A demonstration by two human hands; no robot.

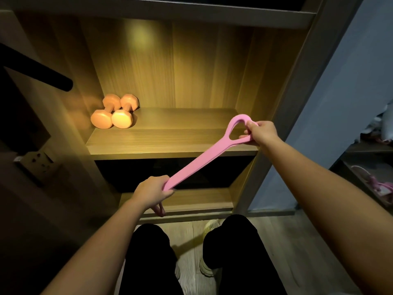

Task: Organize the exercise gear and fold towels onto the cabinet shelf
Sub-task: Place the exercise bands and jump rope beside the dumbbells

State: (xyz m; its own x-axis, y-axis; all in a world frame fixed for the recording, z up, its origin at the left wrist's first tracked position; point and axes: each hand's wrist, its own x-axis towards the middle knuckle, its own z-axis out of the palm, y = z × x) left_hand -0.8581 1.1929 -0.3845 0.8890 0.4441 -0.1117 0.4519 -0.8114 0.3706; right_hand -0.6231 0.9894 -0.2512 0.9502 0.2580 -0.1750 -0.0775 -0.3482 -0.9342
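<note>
Both hands stretch a pink resistance band (203, 159) before the shelf (170, 143): left hand (152, 190) and right hand (262, 133) each clamp an end; two dumbbells (114, 111) sit on its left.

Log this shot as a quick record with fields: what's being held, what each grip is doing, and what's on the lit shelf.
held item: pink resistance band, drawn straight between both hands
left grip: curled round the band's lower end; a loop of it hangs below
right grip: holds the band's open upper loop, near the shelf's right front corner
lit shelf: two orange dumbbells side by side at its left
band on shelf: not yet
</note>
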